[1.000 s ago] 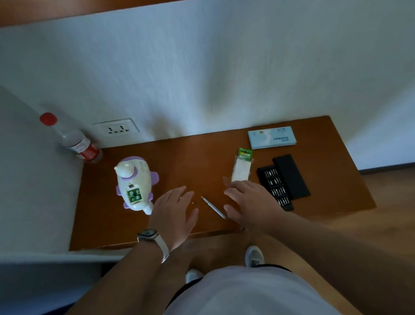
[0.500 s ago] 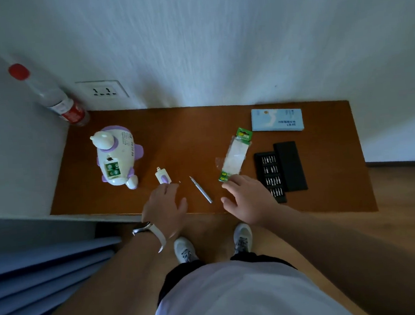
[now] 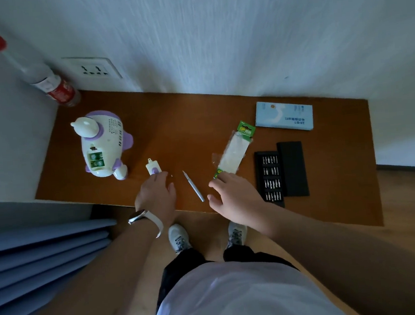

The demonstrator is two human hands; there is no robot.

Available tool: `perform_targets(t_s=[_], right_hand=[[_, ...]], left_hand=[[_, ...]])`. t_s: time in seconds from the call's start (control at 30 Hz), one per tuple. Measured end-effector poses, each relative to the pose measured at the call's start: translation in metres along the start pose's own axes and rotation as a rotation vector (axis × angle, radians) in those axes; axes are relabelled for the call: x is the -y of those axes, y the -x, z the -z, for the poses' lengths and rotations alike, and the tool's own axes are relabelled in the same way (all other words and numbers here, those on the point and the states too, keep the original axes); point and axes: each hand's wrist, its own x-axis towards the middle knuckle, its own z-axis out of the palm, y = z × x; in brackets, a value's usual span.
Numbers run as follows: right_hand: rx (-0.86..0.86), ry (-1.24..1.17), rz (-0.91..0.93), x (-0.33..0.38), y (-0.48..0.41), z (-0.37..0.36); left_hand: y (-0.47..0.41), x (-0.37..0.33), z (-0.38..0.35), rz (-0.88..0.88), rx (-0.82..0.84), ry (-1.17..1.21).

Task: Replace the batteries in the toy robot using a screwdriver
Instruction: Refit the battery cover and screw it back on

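Batteries [image 3: 96,160] are showing green in the open compartment of the toy robot [image 3: 102,144], which is lying down near the left edge of the table [image 3: 186,124] with that compartment facing up so I can get at it. I am reaching my left hand [image 3: 155,194] over the near edge, fingers loose and gripping nothing, the tips just meeting the small white cover [image 3: 154,167] that is lying beside the robot's foot. I am judging that it is placed there ready to go back over the cells. The screwdriver [image 3: 193,186] is resting untouched between my hands, tip pointing away from me, close by for the screw. My right hand [image 3: 232,193] is spread and relaxed too, holding nothing, its fingertips touching the near end of the battery pack [image 3: 235,152]. Its clear blister is looking empty, which is probably why it is lying off to the side. The bit case [image 3: 269,178] and its lid [image 3: 292,168] are lying open towards the right edge, with a blue box [image 3: 284,115] behind them near the far edge.
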Motion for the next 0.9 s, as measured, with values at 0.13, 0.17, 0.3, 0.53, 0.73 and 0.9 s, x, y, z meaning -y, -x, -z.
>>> perform_targets(t_s=[0.13, 0.17, 0.3, 0.53, 0.73, 0.9], right_hand=[[0.01, -0.004, -0.011, 0.004, -0.013, -0.01], [0.013, 0.008, -0.025, 0.006, -0.015, -0.012], [0.011, 0.065, -0.084, 0.016, -0.027, -0.017], [0.028, 0.094, -0.115, 0.025, -0.038, -0.019], [0.065, 0.088, -0.144, 0.029, -0.041, -0.022], [0.072, 0.074, -0.164, 0.033, -0.044, -0.026]], left_hand=[[-0.007, -0.003, -0.004, 0.008, -0.032, 0.01], [-0.007, -0.003, -0.005, 0.003, -0.04, 0.013], [-0.012, 0.001, -0.006, -0.042, -0.054, 0.002], [-0.017, 0.005, -0.008, -0.113, -0.063, -0.018], [-0.019, 0.007, -0.006, -0.177, -0.061, -0.004], [-0.021, 0.007, -0.007, -0.177, -0.045, -0.019]])
